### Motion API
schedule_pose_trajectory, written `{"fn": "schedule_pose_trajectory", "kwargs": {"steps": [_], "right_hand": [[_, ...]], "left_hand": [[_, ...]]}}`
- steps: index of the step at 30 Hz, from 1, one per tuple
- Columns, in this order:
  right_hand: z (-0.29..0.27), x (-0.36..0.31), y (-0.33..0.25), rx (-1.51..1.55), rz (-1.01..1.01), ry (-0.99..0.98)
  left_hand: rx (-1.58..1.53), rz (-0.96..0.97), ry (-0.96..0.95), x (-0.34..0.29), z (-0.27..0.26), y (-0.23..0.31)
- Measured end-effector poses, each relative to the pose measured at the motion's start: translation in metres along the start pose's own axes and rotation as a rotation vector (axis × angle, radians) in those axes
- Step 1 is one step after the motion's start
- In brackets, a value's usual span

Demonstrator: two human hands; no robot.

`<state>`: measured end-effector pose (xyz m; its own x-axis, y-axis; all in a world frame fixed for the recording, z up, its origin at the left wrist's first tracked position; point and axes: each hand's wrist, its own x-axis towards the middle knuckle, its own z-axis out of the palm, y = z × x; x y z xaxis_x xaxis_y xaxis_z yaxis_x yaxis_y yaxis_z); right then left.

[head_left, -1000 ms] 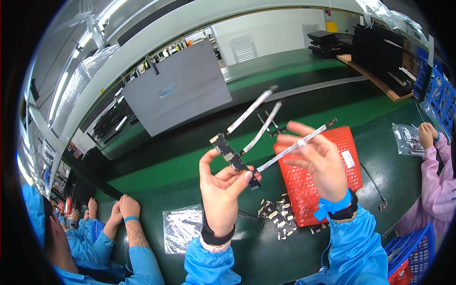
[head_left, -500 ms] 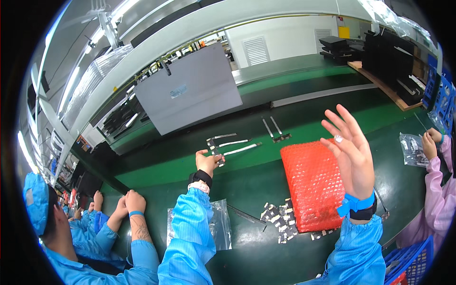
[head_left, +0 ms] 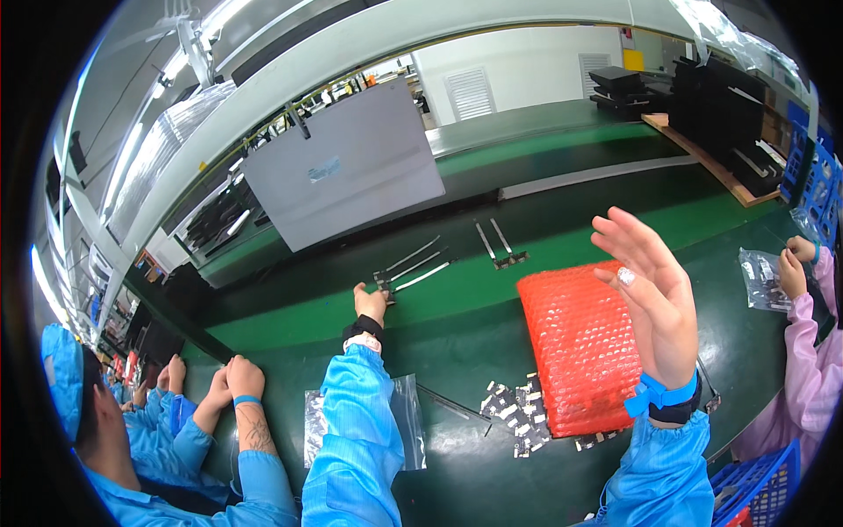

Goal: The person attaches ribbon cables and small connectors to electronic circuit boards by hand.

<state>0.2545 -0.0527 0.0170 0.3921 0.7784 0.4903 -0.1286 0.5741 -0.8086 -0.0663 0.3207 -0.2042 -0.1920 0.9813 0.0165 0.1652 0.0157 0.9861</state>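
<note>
My left hand (head_left: 371,305) reaches out over the green bench, its fingers closed at small dark circuit boards with flat ribbon cables (head_left: 416,272) that fan out to the right. How firmly the fingers grip them is hard to see. My right hand (head_left: 654,303) is raised, fingers stretched and holding nothing, above the right side of a red bubble-wrap package (head_left: 575,351). Another small board with two ribbon cables (head_left: 507,260) lies beyond the package. Several small black-and-white boards (head_left: 518,413) are heaped by the package's near left corner.
A clear plastic bag (head_left: 410,422) lies under my left forearm, beside a thin dark rod (head_left: 452,404). A grey panel (head_left: 351,167) hangs over the far side. Co-workers' hands are at the left (head_left: 244,378) and right (head_left: 795,266). A blue crate (head_left: 764,483) stands at lower right.
My left hand has shifted slightly left, and the ribbon cables have moved with it, now tilting further upward to the right. My right hand has dropped a little, its fingers leaning more to the left.
</note>
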Motion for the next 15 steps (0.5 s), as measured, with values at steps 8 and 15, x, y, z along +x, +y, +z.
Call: {"fn": "schedule_pose_trajectory", "kwargs": {"steps": [8,15], "right_hand": [[0.016,-0.011,0.022,-0.496,0.051,-0.407],[0.022,-0.045,0.072,-1.027,0.123,-0.717]], "left_hand": [[0.073,0.198,-0.117,-0.09,-0.007,0.085],[0.323,0.403,-0.658,-0.227,-0.033,0.145]]}}
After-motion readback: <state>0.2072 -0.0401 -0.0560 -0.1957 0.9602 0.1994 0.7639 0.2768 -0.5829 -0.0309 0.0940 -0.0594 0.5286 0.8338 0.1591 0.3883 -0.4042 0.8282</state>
